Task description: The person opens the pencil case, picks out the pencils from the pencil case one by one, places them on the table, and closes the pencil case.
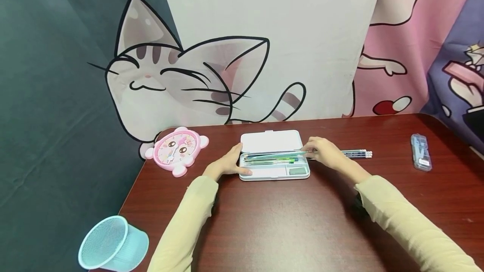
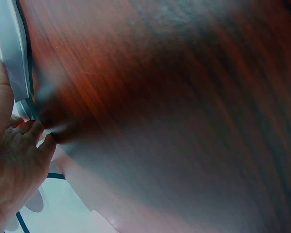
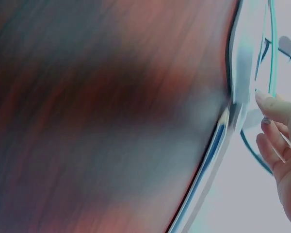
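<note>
A white pencil case (image 1: 270, 176) lies open on the table, its lid (image 1: 271, 141) folded back. Its long compartment holds several thin pencils or pens (image 1: 269, 160), one with a bright green end; a grey-green block (image 1: 297, 171) fills the front right compartment. My left hand (image 1: 228, 163) grips the case's left end, thumb over the front tray and fingers behind. Over the right end, my right hand (image 1: 323, 151) pinches a thin teal strip (image 3: 273, 53), like a ruler, which stretches leftward over the case. Pencils (image 1: 357, 153) with white ends lie right of the case, partly behind that hand.
A pink animal-shaped clock (image 1: 177, 150) lies at the back left. On the near left stands a light blue mesh bin (image 1: 128, 244). A small translucent blue box (image 1: 421, 152) rests far right on the brown table (image 1: 287, 221). Cartoon-printed cloth (image 1: 321, 32) hangs behind.
</note>
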`<state>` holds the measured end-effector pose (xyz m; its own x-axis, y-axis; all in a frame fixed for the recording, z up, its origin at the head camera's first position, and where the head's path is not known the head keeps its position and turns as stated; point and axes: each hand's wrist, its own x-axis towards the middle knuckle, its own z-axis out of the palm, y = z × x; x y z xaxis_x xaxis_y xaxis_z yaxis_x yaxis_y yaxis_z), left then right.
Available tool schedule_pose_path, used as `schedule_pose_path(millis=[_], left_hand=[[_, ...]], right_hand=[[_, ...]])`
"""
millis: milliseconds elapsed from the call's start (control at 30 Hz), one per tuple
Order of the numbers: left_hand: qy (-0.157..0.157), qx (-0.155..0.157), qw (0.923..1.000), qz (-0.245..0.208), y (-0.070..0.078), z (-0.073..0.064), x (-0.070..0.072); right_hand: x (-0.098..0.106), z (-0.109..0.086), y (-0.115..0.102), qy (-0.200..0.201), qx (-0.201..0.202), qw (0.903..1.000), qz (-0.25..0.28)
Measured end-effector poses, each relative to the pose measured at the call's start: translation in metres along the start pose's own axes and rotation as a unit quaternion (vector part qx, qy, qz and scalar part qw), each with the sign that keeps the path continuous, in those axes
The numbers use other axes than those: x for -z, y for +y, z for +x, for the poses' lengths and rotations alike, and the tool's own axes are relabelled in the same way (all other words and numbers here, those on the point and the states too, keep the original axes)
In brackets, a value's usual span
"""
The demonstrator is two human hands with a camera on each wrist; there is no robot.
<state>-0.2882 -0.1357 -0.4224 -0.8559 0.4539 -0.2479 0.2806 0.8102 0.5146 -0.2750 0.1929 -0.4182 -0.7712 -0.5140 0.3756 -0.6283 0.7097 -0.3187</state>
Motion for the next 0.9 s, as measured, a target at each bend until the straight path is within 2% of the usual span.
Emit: schedule_pose_path(millis=[233,367,600,733,900], left_hand=[[-0.002,-0.005,1.0,0.005,0.001,0.001,-0.001],[0.003,-0.011,0.9999,0.005,0.0,0.001,-0.001],[-0.007,0.001,1.0,0.003,0.001,-0.001,0.0],[-0.007,0.0,1.0,0.001,0.002,-0.001,0.0],[-0.006,0.001,1.0,0.006,0.0,0.0,-0.001]], right_hand=[[0.02,-0.029,0.026,0.081,0.033,0.9962,-0.005],[0.035,-0.05,0.04,0.102,0.034,0.9938,-0.027],[0.058,-0.083,0.07,0.138,0.033,0.9898,-0.008],[0.067,-0.102,0.084,0.144,0.014,0.9892,-0.023],[0.071,-0.117,0.095,0.125,0.008,0.9912,-0.045]])
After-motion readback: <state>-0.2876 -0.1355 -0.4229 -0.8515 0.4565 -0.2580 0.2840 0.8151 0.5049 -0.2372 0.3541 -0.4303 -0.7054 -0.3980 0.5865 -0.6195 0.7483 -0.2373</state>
